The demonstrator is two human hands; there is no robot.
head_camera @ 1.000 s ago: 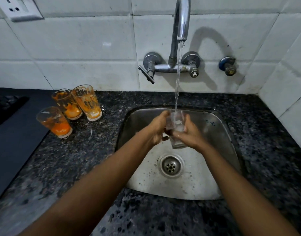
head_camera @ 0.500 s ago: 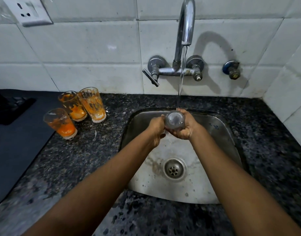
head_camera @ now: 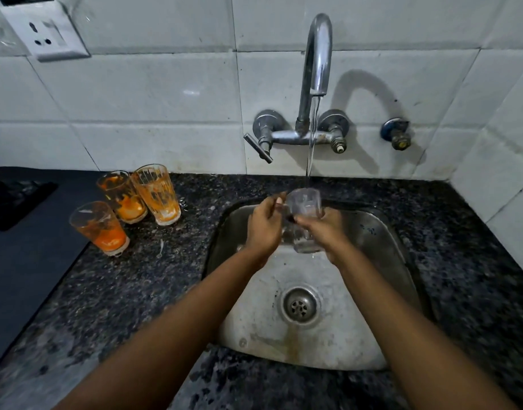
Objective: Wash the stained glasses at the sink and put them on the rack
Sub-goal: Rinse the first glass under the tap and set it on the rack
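Head view: our right hand [head_camera: 324, 232] curls its fingers snugly around the clear glass [head_camera: 304, 220], gripping its lower half. Our left hand [head_camera: 264, 227] presses the glass's left side, thumb and fingers narrowly bent against the wall. We hold it upright over the dull steel sink [head_camera: 381, 238], above the round drain [head_camera: 298, 305]. A thin stream [head_camera: 311, 149] drops into its mouth from the curved chrome tap [head_camera: 316, 54]. Left of our fingers, three ribbed, orange-smeared glasses [head_camera: 127, 202] stand on speckled granite [head_camera: 136, 276].
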